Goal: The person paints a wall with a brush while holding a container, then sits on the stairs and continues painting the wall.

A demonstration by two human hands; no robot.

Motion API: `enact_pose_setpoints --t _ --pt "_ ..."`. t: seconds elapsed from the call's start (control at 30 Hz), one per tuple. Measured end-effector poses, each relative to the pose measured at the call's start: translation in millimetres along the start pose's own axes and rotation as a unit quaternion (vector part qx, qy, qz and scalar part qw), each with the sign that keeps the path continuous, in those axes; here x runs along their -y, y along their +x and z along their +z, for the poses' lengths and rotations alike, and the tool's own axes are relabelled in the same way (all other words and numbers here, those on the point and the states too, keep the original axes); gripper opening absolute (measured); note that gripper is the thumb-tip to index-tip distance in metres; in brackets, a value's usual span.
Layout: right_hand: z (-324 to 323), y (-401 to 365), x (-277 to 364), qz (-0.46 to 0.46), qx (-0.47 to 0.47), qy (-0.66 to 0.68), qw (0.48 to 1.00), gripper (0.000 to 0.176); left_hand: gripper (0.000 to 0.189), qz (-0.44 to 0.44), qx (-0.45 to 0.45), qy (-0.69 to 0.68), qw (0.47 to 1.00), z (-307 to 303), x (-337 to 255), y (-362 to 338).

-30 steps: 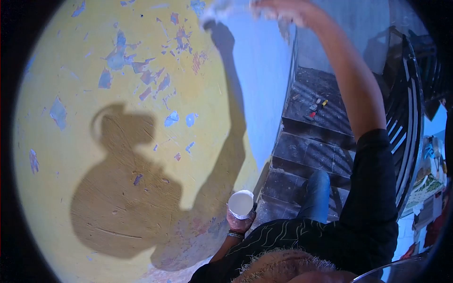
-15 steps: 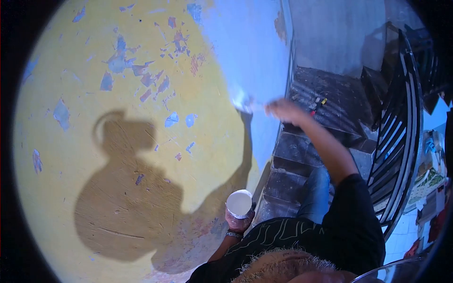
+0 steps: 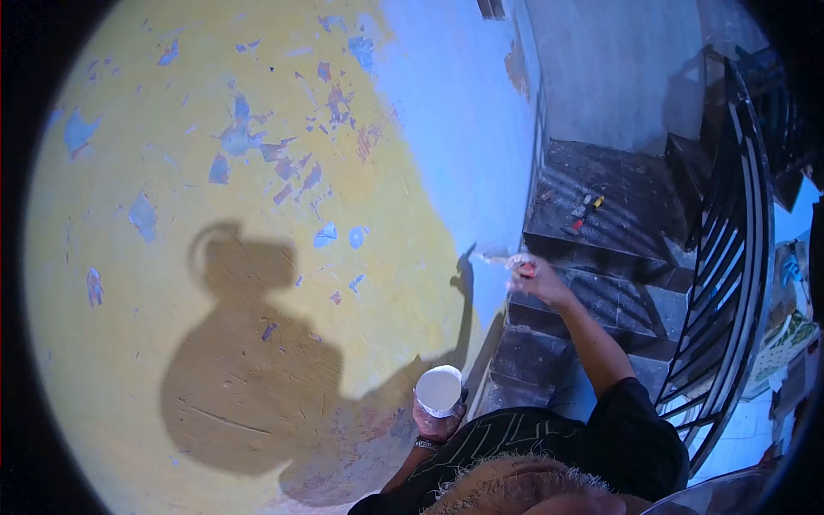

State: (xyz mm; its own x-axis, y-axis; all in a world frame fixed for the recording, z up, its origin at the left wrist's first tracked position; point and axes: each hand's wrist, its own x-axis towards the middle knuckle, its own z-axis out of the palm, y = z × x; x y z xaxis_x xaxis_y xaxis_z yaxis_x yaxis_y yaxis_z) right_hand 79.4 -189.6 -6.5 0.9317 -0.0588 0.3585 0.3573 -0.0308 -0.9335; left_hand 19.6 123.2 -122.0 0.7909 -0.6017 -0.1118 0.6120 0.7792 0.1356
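Observation:
A white cup [image 3: 440,391] with pale contents is held upright in my left hand [image 3: 438,422], close to the lower wall. My right hand [image 3: 536,281] grips a paint brush [image 3: 496,257], its tip pointing left toward the wall. Behind the brush the wall is coated white-blue [image 3: 455,129]; further left it is yellow [image 3: 378,283] with peeled patches. A gap seems to separate the brush tip from the wall, though contact is hard to judge.
Dark stairs [image 3: 549,318] run down the right of the wall, with a landing [image 3: 601,172] above. Small tools with red and yellow parts [image 3: 578,225] lie on the landing. A black metal railing [image 3: 730,257] curves along the right side.
My right hand has moved down with the brush, and the brush has left the edge of the white-blue area higher up. The view has shifted slightly; my left hand still holds the cup.

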Motion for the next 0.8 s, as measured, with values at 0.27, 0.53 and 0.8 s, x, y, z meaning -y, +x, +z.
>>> enact_pose_setpoints --t 0.27,0.53,0.8 --pt "-15 107 122 -0.258 -0.207 0.160 0.930 0.018 0.059 -0.011 -0.009 0.040 0.999 -10 -6 -7" --pt "7 221 260 -0.391 -0.167 0.215 0.879 0.017 0.058 0.017 -0.027 0.034 0.999 -20 -4 -5" --pt "14 182 100 -0.276 -0.210 0.165 0.923 0.010 0.060 0.018 -0.045 0.023 0.999 -33 -3 1"
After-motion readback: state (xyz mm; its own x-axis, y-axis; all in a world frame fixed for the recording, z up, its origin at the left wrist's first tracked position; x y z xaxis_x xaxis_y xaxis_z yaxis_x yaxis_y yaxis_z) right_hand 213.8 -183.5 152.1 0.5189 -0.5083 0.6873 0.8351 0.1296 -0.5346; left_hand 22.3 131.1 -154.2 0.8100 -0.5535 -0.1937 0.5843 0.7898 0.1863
